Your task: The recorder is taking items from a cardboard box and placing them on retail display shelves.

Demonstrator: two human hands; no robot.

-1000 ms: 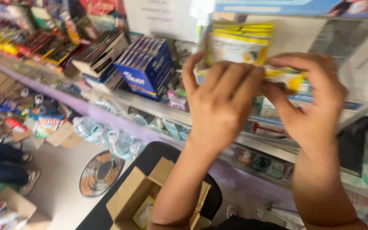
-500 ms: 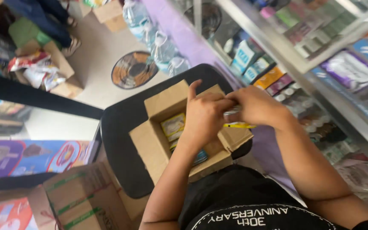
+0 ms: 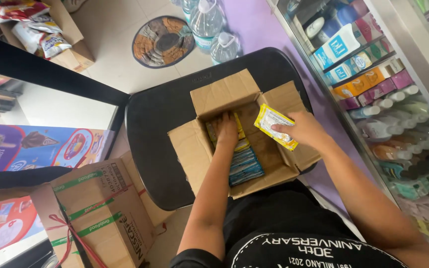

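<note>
Lifted yellow packet (image 3: 275,126) in right grip (image 3: 301,130).

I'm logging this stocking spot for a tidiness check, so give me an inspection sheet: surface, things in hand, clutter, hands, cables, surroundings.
Surface: black stool seat bearing an open cardboard box.
Things in hand: yellow packet; yellow and blue packets inside the box.
Clutter: taped carton, box of snack bags, water bottles, round mat.
Hands: left hand reaching into the box; right hand gripping the yellow packet.
Cables: nothing seen.
Surroundings: glass-fronted shelves of toiletries, tiled floor.
</note>
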